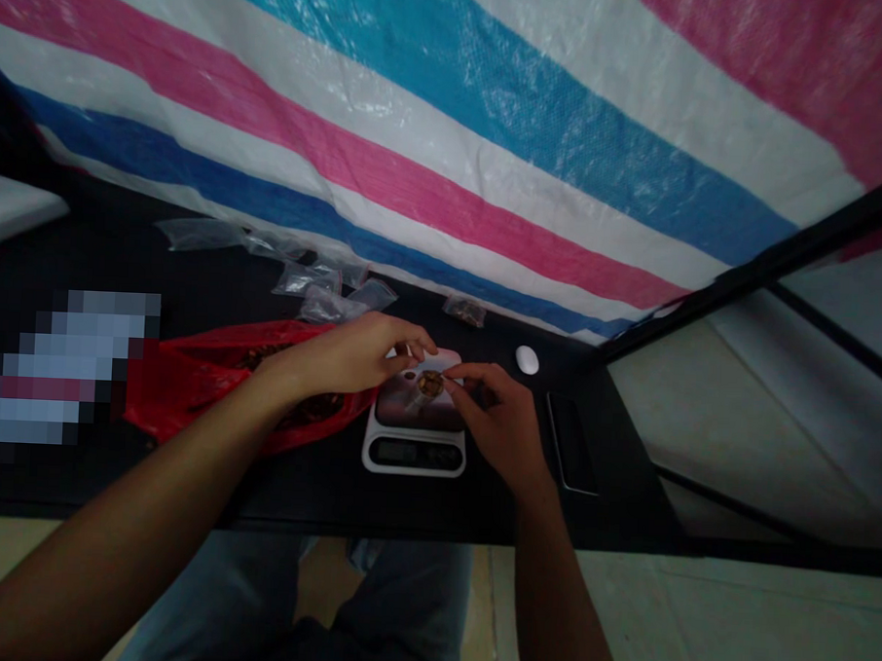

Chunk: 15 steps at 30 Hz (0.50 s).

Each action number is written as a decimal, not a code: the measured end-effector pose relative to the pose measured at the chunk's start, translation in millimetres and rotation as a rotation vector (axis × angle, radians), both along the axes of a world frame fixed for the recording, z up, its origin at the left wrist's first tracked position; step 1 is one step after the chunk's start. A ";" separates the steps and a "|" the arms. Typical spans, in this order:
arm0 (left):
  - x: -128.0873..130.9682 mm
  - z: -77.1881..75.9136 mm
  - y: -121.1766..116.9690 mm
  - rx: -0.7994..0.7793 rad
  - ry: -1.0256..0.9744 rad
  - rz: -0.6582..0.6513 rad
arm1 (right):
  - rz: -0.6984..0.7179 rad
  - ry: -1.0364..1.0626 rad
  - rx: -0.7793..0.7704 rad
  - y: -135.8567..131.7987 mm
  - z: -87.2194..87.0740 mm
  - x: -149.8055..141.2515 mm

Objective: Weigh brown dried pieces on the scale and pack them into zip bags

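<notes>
A white kitchen scale (413, 454) with a small display stands on the black table. On its pan is a small clear bag (417, 404), its mouth open and brown bits (431, 382) inside. My right hand (500, 411) pinches the bag's rim from the right with thumb and forefinger. From the left, my left hand (371, 352) hovers over the pan, its fingers bent and the thumb apart from them. One brown piece (410, 375) shows just under the left thumb; whether it lies on the pan, I cannot tell.
Left of the scale lies an open red plastic bag (190, 397) of brown bits, partly behind my left forearm. Several clear zip bags (312, 281) and a filled one (464, 311) lie behind. A white oval object (526, 360) and a dark phone (571, 443) are right. Striped sheeting (448, 165) hangs behind.
</notes>
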State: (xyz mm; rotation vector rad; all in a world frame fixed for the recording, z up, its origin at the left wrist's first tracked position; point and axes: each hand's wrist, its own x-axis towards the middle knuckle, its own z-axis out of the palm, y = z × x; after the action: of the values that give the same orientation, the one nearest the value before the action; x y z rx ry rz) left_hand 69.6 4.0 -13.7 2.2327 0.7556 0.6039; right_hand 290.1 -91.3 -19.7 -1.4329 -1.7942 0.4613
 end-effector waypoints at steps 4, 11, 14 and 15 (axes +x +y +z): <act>-1.5 -2.2 0.4 0.085 0.127 -0.012 | -0.037 -0.013 0.031 -6.4 -3.5 2.0; 1.8 -7.6 1.5 0.114 0.224 0.028 | 0.019 -0.121 -0.075 -23.0 -18.6 -11.8; 1.2 -6.1 2.9 0.130 0.216 0.036 | 0.023 -0.183 -0.091 -23.3 -21.7 -18.6; 0.8 -5.1 3.2 0.129 0.191 0.042 | 0.023 -0.202 -0.091 -22.7 -22.0 -19.9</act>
State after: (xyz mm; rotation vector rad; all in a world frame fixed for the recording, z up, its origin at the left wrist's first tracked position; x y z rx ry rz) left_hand 70.4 7.2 -18.8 2.4237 0.8830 0.4751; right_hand 270.2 -114.0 -41.7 -1.5694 -1.9731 0.4275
